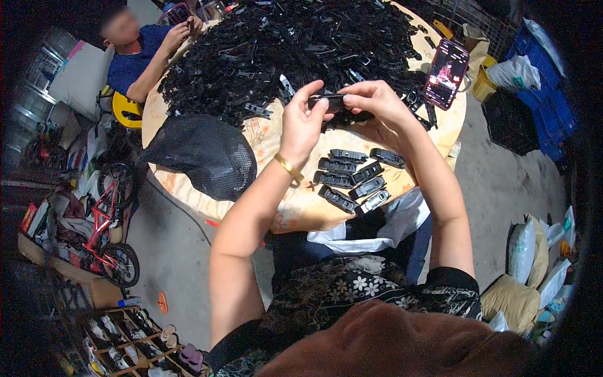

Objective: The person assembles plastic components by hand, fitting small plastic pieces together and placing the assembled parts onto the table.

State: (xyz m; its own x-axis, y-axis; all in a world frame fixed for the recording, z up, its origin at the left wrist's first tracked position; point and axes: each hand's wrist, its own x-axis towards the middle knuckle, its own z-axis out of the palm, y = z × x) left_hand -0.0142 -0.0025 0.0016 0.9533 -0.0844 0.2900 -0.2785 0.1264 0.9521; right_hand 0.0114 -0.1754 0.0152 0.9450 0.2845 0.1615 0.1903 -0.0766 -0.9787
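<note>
My left hand [303, 124] and my right hand [381, 105] meet above the table, pinching a small black plastic part [331, 103] between thumbs and fingers. The left hand grips its left end, the right hand its right end, and the fingers partly cover it. Behind the hands spreads a large heap of black plastic parts [270, 53]. Nearer to me, several long black parts [368, 187] lie in two loose rows, some catching the sun.
A black mesh bag [204, 157] lies on the left of the round, cream-covered table [308, 217]. At the right edge stands a phone [447, 74] with its screen lit. Across to the left, another person [135, 60] sits at the heap. A red bicycle [107, 217] stands on the floor.
</note>
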